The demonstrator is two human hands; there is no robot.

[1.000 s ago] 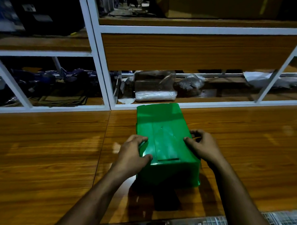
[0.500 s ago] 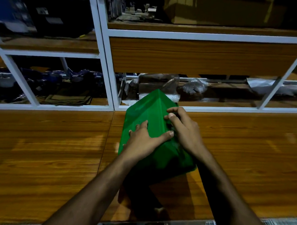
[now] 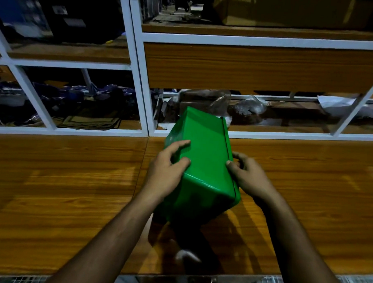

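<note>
Person is working bare-armed. Left forearm (image 3: 113,234), on the near left of the green box (image 3: 206,163), is showing uncovered from the wrist down to the lower edge of view. Right forearm (image 3: 294,242), on the box's near right, is showing the same. Left hand (image 3: 165,170) at the box's left side and right hand (image 3: 250,178) at its right side are both appearing bare-fingered. Right thumbnail (image 3: 228,162), against the box's right rim, is looking short and trimmed. Dim light is hiding finer detail.
</note>
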